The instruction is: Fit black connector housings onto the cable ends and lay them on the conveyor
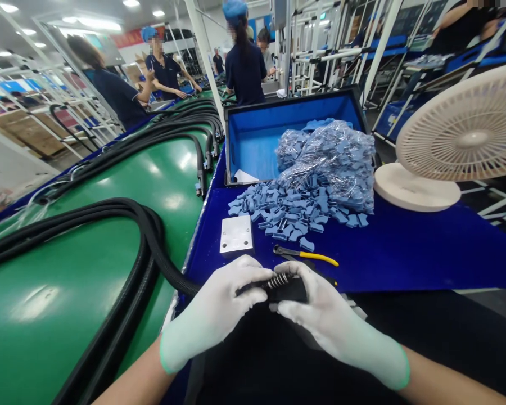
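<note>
My left hand (pixel 231 292), in a white glove, is closed around the end of a black corrugated hose (pixel 179 278). The hose runs in from the green table on the left. A short coiled section (pixel 279 279) with light rings shows between my hands. My right hand (pixel 320 306), also gloved, has its fingers curled around a dark piece (pixel 294 289) at the end of this section; its exact kind is partly hidden. Just beyond my fingers lie yellow-handled pliers (pixel 320 257) and a metal block (pixel 236 233) with holes.
Many small blue plastic clips (pixel 290 208) lie heaped before a blue bin (pixel 253 140), beside a clear bag (pixel 337 163) of more clips. A beige fan (pixel 417 185) stands at right. More black hoses (pixel 147 146) cover the green table (pixel 105 247). Several co-workers stand beyond.
</note>
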A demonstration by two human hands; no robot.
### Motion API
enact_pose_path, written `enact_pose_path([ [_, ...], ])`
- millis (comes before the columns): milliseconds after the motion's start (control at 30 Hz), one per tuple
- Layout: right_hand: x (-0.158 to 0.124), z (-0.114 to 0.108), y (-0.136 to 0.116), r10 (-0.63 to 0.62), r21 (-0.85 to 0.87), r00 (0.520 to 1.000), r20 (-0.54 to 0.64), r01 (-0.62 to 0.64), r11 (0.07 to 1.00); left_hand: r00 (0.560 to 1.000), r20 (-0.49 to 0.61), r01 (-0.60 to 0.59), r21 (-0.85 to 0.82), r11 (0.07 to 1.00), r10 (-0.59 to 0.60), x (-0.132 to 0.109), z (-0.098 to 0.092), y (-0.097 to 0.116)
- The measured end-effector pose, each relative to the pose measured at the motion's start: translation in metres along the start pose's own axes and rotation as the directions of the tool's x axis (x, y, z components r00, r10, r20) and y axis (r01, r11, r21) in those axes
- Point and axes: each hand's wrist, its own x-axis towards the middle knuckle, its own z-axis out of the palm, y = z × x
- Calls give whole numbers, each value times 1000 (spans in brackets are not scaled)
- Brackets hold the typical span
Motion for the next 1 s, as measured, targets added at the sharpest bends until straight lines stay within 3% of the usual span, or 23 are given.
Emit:
enact_pose_path([
  [167, 3, 4, -6, -9, -15, 999, 35, 9, 1000, 999, 38, -31, 10, 999, 31, 0, 0, 1],
  [400, 10, 9, -12, 1, 2, 995, 97, -1, 1000, 969, 42, -245, 60, 968, 243, -1, 0, -10],
  [433, 11, 10, -12, -20, -1, 995, 93, 20, 1000, 977, 56, -208, 7, 978, 208, 1, -1, -14],
  [500, 10, 14, -11, -77, -5, 993, 84, 78, 997, 997, 69, -19, -166, 986, 30, 8, -3, -23],
  [600, 10, 18, -5, -125, 37, 989, 80, 123, 992, 957, 162, 284, -352, 892, -241, 21, -4, -33],
  [667, 12, 17, -1, -120, 71, 989, 91, 114, 991, 937, 221, 332, -317, 889, -271, 23, -7, -33],
  [700, 13, 16, 1, -114, 75, 989, 92, 107, 991, 945, 195, 307, -247, 919, -263, 21, -8, -31],
  [767, 15, 12, 3, -120, 48, 991, 63, 117, 992, 979, -2, 206, -29, 978, -206, 10, -8, -26],
  [833, 15, 10, 3, -132, 48, 990, -39, 134, 990, 976, -168, 162, 147, 976, -137, -8, -3, -20],
  [867, 13, 11, 3, -139, 68, 985, -104, 146, 987, 968, -189, 190, 136, 972, -163, -18, 2, -19],
  [933, 7, 15, 5, -168, 95, 965, -203, 190, 977, 949, -111, 279, -137, 951, -294, -33, 14, -19],
  [967, 4, 18, 7, -217, 64, 959, -183, 231, 971, 926, -84, 314, -374, 873, -369, -37, 20, -21],
  [1000, 2, 18, 9, -294, -8, 951, -92, 294, 956, 889, -100, 299, -613, 731, -447, -39, 24, -23],
])
